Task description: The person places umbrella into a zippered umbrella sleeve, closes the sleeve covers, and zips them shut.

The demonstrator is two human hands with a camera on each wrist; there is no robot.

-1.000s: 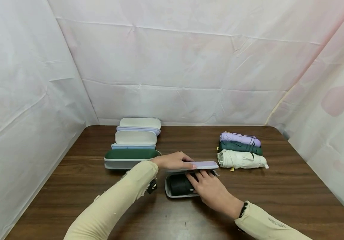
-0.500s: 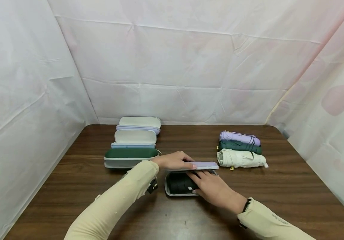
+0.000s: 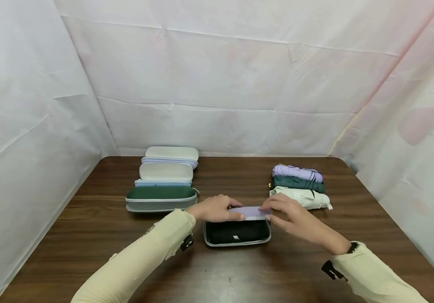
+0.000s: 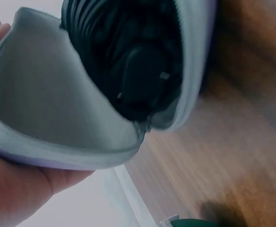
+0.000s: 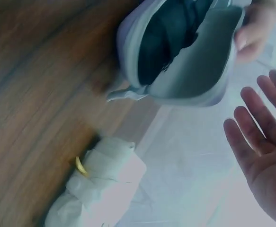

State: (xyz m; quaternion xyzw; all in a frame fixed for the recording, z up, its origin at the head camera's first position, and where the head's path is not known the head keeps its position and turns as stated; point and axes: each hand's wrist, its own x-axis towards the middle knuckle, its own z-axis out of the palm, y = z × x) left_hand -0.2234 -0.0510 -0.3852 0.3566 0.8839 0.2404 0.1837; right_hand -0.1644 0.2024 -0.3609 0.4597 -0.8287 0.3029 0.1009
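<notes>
A lavender zip case [image 3: 250, 213] with a pale grey lining stands part-open on the table, its lid tilted up. Inside lies a black folded umbrella [image 3: 236, 232] with a small white mark. My left hand [image 3: 214, 209] pinches the left part of the lid, thumb on the near side. Close to the lid's right end is my right hand [image 3: 296, 218]; in the right wrist view its extended fingers [image 5: 251, 135] are apart from the case and hold nothing. The left wrist view looks into the case, past the raised lid [image 4: 52, 90] to the black umbrella [image 4: 145, 78].
At left stand a green case [image 3: 161, 198], a blue case [image 3: 165, 172] and a lavender case [image 3: 171, 153], the back two showing pale open lids. At right lie white [image 3: 308, 198], dark green [image 3: 296, 183] and lavender [image 3: 296, 172] folded umbrellas. White sheeting [image 3: 217, 75] surrounds the table.
My right hand has come out of the case and moved up and right to the lid's end. The black umbrella now shows along its length. My left hand keeps holding the lid.
</notes>
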